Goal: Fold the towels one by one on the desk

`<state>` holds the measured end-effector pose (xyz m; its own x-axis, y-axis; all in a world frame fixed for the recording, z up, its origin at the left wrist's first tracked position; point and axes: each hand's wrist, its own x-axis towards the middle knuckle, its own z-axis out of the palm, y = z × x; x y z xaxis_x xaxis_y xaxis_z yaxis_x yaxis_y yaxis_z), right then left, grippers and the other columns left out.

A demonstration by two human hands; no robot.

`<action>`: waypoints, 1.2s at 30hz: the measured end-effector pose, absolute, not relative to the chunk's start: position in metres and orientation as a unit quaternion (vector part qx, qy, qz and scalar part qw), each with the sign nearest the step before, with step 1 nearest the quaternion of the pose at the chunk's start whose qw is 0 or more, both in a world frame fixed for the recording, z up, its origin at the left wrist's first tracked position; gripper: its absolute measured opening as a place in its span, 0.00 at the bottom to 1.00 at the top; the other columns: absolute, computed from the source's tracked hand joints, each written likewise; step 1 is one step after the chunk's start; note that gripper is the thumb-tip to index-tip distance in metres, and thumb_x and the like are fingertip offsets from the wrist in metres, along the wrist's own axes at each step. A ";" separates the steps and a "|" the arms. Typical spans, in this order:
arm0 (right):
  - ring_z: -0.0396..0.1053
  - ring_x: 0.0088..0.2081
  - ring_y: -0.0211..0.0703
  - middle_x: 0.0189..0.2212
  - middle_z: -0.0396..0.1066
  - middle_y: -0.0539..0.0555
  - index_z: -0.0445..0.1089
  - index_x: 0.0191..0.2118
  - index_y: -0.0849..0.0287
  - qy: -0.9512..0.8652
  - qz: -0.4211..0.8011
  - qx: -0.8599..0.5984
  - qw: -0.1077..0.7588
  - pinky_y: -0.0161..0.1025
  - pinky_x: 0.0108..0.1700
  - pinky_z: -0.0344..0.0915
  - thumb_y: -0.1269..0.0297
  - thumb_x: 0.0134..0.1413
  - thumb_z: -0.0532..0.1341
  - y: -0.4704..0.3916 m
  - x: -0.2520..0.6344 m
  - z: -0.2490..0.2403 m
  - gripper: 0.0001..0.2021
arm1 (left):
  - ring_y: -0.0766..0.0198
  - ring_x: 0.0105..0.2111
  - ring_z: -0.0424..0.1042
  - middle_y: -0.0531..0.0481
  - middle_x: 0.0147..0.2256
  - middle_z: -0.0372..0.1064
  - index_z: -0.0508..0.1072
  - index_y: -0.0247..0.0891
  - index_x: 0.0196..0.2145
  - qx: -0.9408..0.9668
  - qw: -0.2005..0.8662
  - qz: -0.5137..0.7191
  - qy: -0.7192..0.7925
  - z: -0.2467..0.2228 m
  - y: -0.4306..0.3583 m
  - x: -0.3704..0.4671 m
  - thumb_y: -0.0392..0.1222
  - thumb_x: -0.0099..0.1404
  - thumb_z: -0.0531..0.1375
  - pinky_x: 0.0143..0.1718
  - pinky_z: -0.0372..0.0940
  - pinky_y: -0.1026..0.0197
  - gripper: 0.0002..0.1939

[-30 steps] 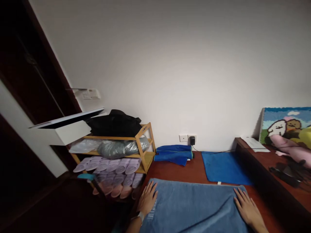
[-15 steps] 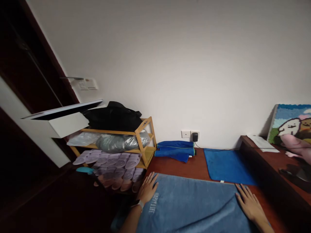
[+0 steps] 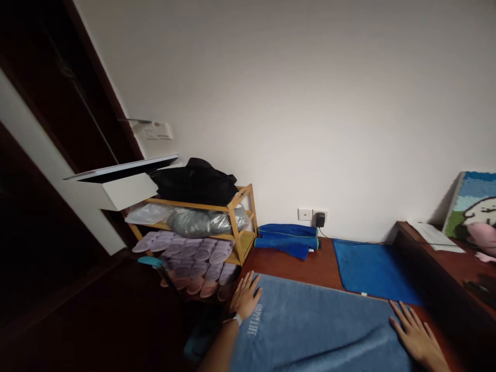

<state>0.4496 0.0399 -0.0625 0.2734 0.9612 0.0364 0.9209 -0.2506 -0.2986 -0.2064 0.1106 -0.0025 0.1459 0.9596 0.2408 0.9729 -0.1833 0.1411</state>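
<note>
A grey-blue towel (image 3: 318, 315) with pale lettering near its left side lies spread on the reddish-brown wooden surface (image 3: 287, 266), with a raised fold across its lower part. My left hand (image 3: 246, 297) rests flat on its upper left corner, fingers spread, a watch band on the wrist. On the upper right corner lies my right hand (image 3: 414, 328), also flat with fingers apart. Beyond the towel are a brighter blue cloth (image 3: 372, 271), laid flat, and a folded blue cloth (image 3: 287, 240) by the wall.
On the left, a wooden rack (image 3: 234, 227) holds slippers (image 3: 189, 250), plastic-wrapped items and a black bag (image 3: 197, 183), beside a white box (image 3: 127, 191). A black plug (image 3: 320, 219) with a cable sits in the wall. At right, a raised ledge (image 3: 422, 245) bears papers and a pink toy (image 3: 482, 237).
The view has swung slightly left, so the scene sits further right in the picture. Both hands remain flat on the towel's upper corners.
</note>
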 end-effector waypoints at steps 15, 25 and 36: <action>0.48 0.72 0.50 0.71 0.53 0.49 0.54 0.71 0.50 -0.807 0.104 -0.543 0.206 0.56 0.72 0.43 0.54 0.66 0.47 0.075 0.098 0.034 0.30 | 0.53 0.70 0.52 0.46 0.70 0.55 0.61 0.49 0.68 -0.749 0.027 -0.170 -0.640 0.001 0.105 -0.200 0.51 0.74 0.51 0.69 0.49 0.44 0.27; 0.39 0.74 0.51 0.73 0.43 0.50 0.48 0.73 0.55 -0.773 0.162 -0.599 0.130 0.57 0.73 0.36 0.47 0.68 0.43 0.080 0.054 0.023 0.33 | 0.52 0.70 0.51 0.47 0.71 0.53 0.60 0.48 0.69 -0.751 0.029 -0.155 -0.642 -0.001 0.110 -0.203 0.51 0.75 0.50 0.69 0.49 0.44 0.27; 0.40 0.74 0.51 0.74 0.43 0.51 0.44 0.74 0.58 -0.605 0.033 -0.795 0.043 0.55 0.72 0.44 0.44 0.63 0.35 0.041 0.359 -0.028 0.39 | 0.55 0.70 0.52 0.46 0.70 0.54 0.62 0.47 0.68 -0.747 0.025 -0.142 -0.649 0.006 0.113 -0.201 0.50 0.74 0.51 0.70 0.49 0.46 0.27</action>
<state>0.3593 0.0412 -0.0283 0.2662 0.9639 -0.0012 0.9582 -0.2648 -0.1086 -0.2012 0.1134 0.0057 0.1174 0.9625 0.2447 0.9765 -0.1568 0.1480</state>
